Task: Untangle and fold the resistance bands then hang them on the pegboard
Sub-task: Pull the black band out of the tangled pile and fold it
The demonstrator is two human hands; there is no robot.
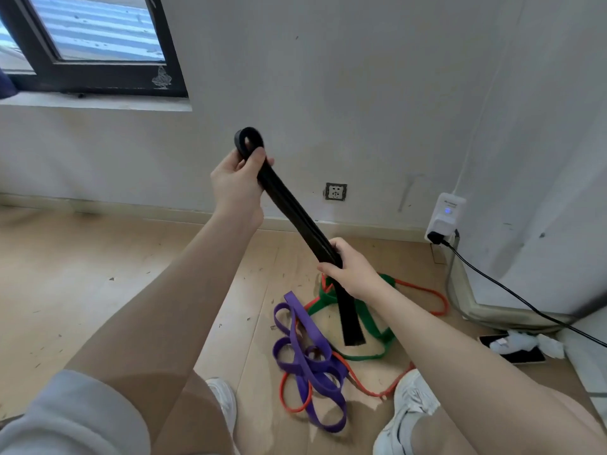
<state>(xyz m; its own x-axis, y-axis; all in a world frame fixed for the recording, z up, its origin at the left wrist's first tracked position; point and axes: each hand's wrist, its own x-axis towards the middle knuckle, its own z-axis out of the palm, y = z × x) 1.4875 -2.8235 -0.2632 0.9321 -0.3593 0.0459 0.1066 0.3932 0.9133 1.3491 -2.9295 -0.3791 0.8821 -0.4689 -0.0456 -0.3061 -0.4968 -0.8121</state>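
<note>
Fingers of my left hand point(237, 178) curl round the upper end of the black band point(297, 218), thumb pressed over it, and a small loop of the band sticks up past them toward 12 o'clock. Fingers of my right hand point(349, 269) clamp round the same band lower down, toward 4 o'clock from the left hand. Between the two grips the band runs taut and doubled, flat layers lying together, slanting from upper left to lower right. Below my right hand its free end hangs down, its squared tip over the pile on the floor point(98, 290).

That pile lies at 6 o'clock from my right hand. A green band point(377, 326) loops just beneath the hanging black end. A purple band point(305, 356) is knotted in several loops at 8 o'clock from the green one, touching it. An orange band point(423, 292) threads through both; one stretch runs out toward 3 o'clock and another curls under the purple loops toward 6 o'clock.

My shoes point(407, 408) stand on either side of the pile's near edge. On the wall point(361, 93) a socket point(335, 191) sits at 1 o'clock from my right hand. A white plug-in unit point(445, 215) with a black cable point(512, 290) is at 3 o'clock, and a window point(92, 44) at 10 o'clock.
</note>
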